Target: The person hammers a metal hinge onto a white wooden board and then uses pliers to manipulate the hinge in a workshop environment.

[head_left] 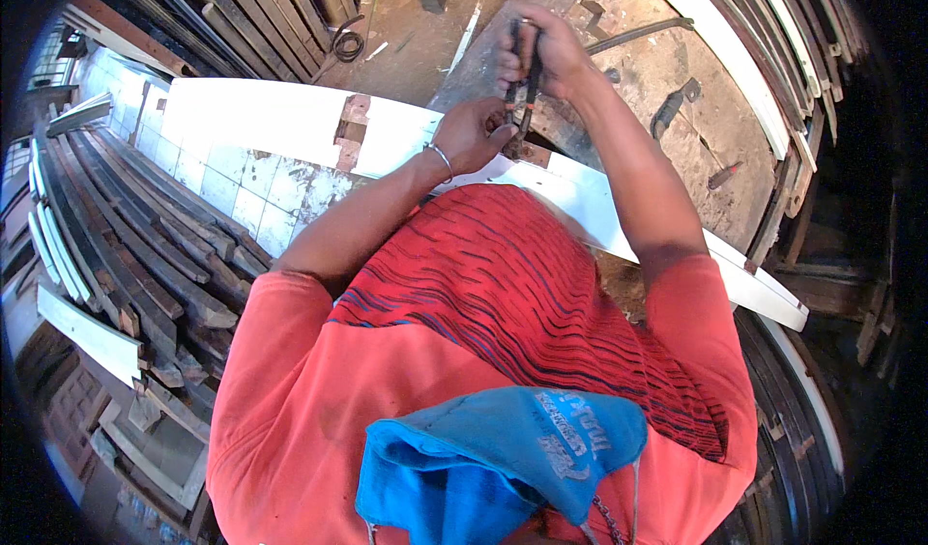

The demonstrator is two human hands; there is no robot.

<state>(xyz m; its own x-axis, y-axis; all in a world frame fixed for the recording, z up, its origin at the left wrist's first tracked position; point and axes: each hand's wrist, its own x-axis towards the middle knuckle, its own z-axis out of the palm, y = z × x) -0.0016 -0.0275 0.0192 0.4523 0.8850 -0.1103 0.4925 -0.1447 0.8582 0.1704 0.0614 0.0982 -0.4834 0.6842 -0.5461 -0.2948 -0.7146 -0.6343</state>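
Note:
My right hand (546,52) is wrapped round the dark handles of a pair of pincers (523,91), which points head down at a long white-painted board (261,120). The pincers' head meets the board beside a bare brown patch (532,152). My left hand (472,137), with a bracelet at its wrist, rests at the board's edge. Its fingers are closed right beside the pincers' head; what they hold, if anything, is hidden. A second brown notched patch (351,131) shows farther left on the board.
Beyond the board, a worn wooden surface (619,91) bears a metal bar (643,33), a dark tool (675,108) and a red-handled tool (723,174). Stacked planks (145,216) fill the left; more timber (773,52) stands right. A black coil (346,43) lies at the back.

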